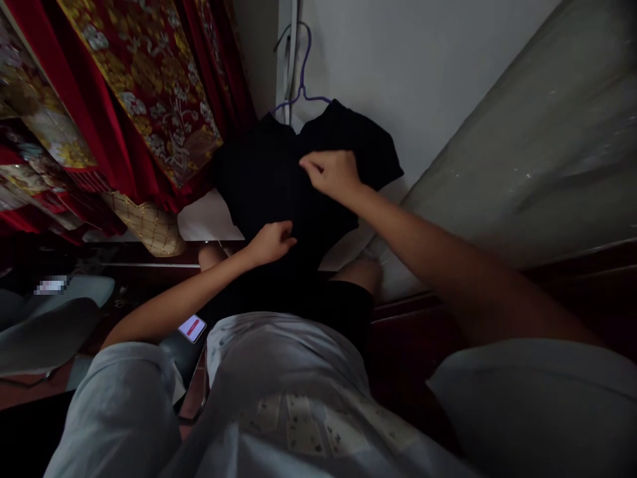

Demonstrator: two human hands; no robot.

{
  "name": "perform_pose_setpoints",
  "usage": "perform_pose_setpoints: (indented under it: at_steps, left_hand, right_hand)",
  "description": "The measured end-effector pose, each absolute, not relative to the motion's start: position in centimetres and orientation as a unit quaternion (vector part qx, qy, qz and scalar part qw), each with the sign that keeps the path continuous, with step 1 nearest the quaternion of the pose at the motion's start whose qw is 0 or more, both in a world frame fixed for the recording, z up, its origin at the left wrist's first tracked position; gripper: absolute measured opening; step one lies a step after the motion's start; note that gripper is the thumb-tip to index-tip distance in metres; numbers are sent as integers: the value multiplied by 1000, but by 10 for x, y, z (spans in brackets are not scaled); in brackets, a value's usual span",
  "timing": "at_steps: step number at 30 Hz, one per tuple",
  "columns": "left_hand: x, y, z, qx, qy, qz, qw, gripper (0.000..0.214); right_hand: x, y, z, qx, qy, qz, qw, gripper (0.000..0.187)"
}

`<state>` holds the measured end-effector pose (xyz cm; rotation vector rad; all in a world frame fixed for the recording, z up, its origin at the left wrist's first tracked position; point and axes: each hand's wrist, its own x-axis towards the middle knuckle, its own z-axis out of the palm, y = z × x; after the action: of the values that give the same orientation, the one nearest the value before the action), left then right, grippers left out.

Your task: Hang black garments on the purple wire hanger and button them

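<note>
A black garment (pixel 263 179) hangs on a purple hanger (pixel 304 73) against the white wall. My right hand (pixel 332 174) pinches the black fabric near the garment's neckline, fingers closed on it. My left hand (pixel 271 242) is lower down, its fingers curled into the front of the same garment around mid-height. Both forearms reach forward from pale sleeves at the bottom of the view. The lower part of the garment merges with dark shorts in front of me.
Red and gold embroidered cloth (pixel 149 86) hangs at the left. A pale mattress-like surface (pixel 522 159) slopes along the right. A phone with a red patch (pixel 192 327) lies low left of centre. Grey items (pixel 54 318) sit at far left.
</note>
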<state>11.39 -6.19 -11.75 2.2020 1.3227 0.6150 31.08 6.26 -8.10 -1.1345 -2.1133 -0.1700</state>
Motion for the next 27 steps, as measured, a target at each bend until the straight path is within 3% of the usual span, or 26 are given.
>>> perform_pose_setpoints:
  at_steps: [5,10,14,18,23,27]
  left_hand:
    - [125,-84,-93,860,465,161,135,12]
    - [116,-84,-82,873,445,143,141,5]
    - [100,-49,-43,853,436,275,85,32]
    - [104,5,3,825,473,310,12,41]
    - [129,61,13,863,392,315,41,23]
    - [137,71,-3,831,328,435,109,11]
  right_hand:
    - [317,93,-30,-455,-796,-121,381,41]
    - [315,77,-21,-421,-806,-98,405,44]
    - [327,62,-14,-421,-793,-112,427,46]
    - [336,53,-8,-405,-802,-138,417,47]
    - [335,40,-15,-393,-825,-147,378,40]
    - [333,40,-26,-398,-831,-171,349,33]
